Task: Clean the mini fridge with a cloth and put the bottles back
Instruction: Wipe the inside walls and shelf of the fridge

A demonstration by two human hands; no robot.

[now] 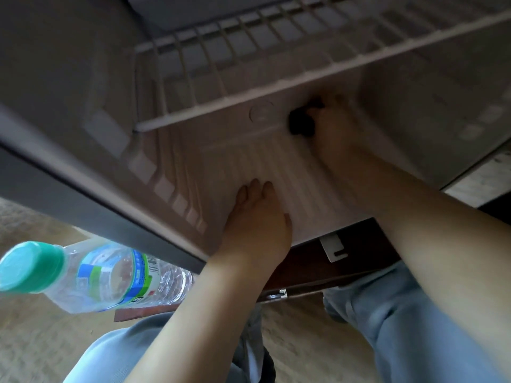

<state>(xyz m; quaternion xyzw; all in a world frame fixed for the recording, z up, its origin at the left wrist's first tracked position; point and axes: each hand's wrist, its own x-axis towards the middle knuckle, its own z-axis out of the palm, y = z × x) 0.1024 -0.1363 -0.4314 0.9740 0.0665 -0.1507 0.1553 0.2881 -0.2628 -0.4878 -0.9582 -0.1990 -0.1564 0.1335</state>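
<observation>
A pale wood-grain floor (304, 341) lies under an open mini fridge (55, 78), whose white interior fills most of the view from above. Its ribbed bottom panel (290, 175) is bare, and a white wire shelf (235, 59) spans the compartment above it, with nothing on the part that shows. The right hand (334, 120) reaches deep inside, just under the front bar of the wire shelf, with its fingers clenched around a dark bunched cloth (301, 121) that is pressed against the back of the ribbed panel, beside a round moulded mark (261, 111). The left hand (257, 222) lies flat, fingers released and spread, palm down on the front part of the same panel near the fridge's left wall; it grasps nothing. A clear plastic water bottle (110, 275) with a green cap (30, 266) and a blue-and-green label stands outside the fridge at lower left, close to the camera and near the left forearm, not touching it as far as can be seen; what it stands on is hidden. Below the fridge's front edge runs dark brown woodwork (345, 258) with a small white plastic piece (333, 247) on it. The person's legs in light blue jeans (401, 313) are at the bottom, on either side of the arms.
</observation>
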